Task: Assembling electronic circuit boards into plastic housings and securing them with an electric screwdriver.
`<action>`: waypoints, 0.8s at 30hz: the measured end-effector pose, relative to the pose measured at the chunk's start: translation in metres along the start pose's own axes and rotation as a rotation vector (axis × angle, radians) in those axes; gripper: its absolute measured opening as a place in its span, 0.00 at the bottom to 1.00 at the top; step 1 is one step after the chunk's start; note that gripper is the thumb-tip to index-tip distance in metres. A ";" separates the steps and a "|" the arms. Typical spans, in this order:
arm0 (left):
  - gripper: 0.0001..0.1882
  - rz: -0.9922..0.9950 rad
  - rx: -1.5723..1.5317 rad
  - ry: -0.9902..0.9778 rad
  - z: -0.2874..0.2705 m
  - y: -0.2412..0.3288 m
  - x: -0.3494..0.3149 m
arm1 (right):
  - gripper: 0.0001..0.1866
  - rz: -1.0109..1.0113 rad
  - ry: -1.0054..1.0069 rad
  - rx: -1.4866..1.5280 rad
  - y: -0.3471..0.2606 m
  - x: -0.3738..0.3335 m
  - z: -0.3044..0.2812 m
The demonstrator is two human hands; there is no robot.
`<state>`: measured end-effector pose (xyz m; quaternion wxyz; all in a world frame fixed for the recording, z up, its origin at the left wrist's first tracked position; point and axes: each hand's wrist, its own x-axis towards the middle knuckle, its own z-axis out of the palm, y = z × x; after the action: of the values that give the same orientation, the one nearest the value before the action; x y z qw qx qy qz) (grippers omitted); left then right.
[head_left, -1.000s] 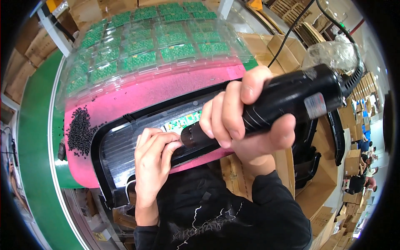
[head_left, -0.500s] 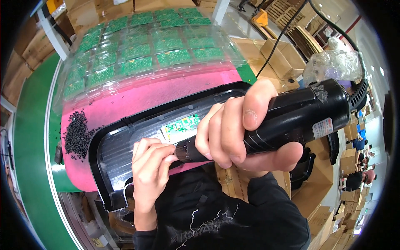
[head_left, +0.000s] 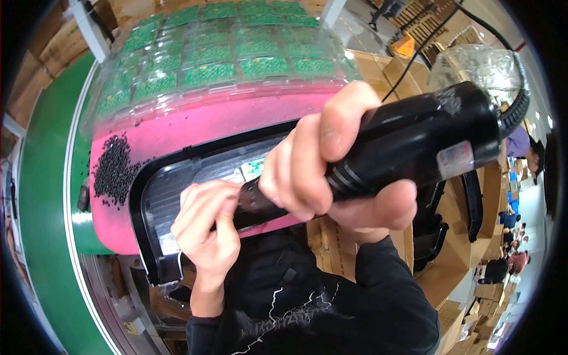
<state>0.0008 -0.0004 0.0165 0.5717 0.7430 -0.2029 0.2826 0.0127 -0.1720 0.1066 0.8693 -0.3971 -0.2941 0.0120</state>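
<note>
The fingers of the right hand (head_left: pixel 316 163) wrap around a thick black driver (head_left: pixel 423 139); those of the left hand (head_left: pixel 207 225) bunch at its nose — pinching what, I cannot tell. Both cover much of the black casing (head_left: pixel 161 204), partly hiding the circuit board (head_left: pixel 253 169) inside it. Left of the casing, small black pieces (head_left: pixel 114 171) lie heaped; beyond it, clear trays (head_left: pixel 242 90); right of it, a cardboard box (head_left: pixel 455 254) — black parts (head_left: pixel 473 207) inside.
</note>
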 end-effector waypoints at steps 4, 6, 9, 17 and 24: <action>0.05 -0.143 0.099 0.140 -0.007 -0.006 0.007 | 0.32 -0.168 0.054 -0.564 0.008 0.015 -0.008; 0.02 -0.164 0.186 -0.079 -0.009 -0.018 0.003 | 0.28 -0.170 0.003 -0.570 0.017 0.019 -0.021; 0.04 -0.186 0.290 -0.238 -0.007 -0.023 -0.003 | 0.25 -0.138 0.008 -0.542 0.033 0.024 -0.034; 0.03 -0.232 0.261 -0.398 -0.014 -0.026 -0.003 | 0.21 -0.134 0.034 -0.554 0.054 0.031 -0.049; 0.07 -0.253 0.221 -0.403 -0.014 -0.025 -0.003 | 0.19 0.003 0.005 -0.568 0.060 0.039 -0.047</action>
<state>0.0118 0.0192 -0.0013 0.4660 0.8617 -0.1860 0.0753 0.0819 -0.1535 0.0601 0.7238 -0.6253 -0.2829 -0.0707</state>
